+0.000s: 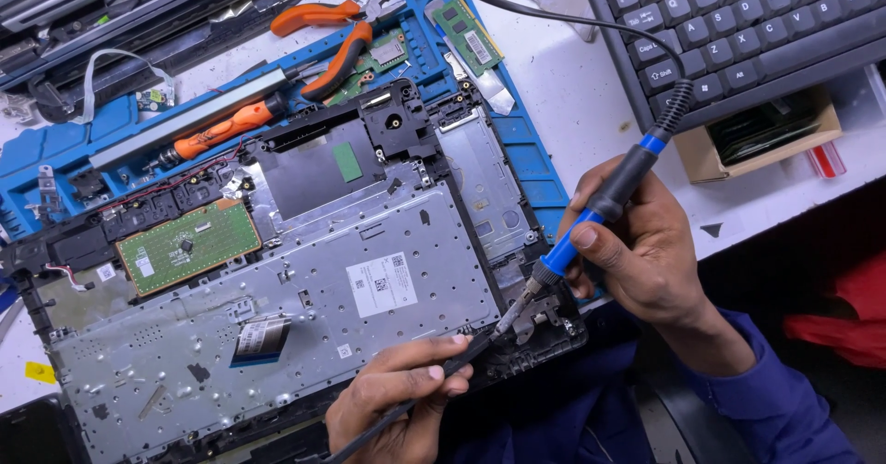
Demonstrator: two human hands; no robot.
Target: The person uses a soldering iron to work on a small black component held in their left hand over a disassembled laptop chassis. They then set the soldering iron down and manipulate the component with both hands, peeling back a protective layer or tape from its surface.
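Observation:
An opened laptop base lies on a blue work mat, its metal keyboard backplate facing up. My right hand grips a blue and black soldering iron, whose tip touches the near right corner of the base, by a hinge bracket. My left hand pinches a thin black tool that points at the same corner. A green touchpad board sits at the left of the base.
Orange-handled pliers, an orange screwdriver and a green memory module lie on the blue mat. A black keyboard rests at the top right above a small cardboard box. The iron's black cord crosses the table.

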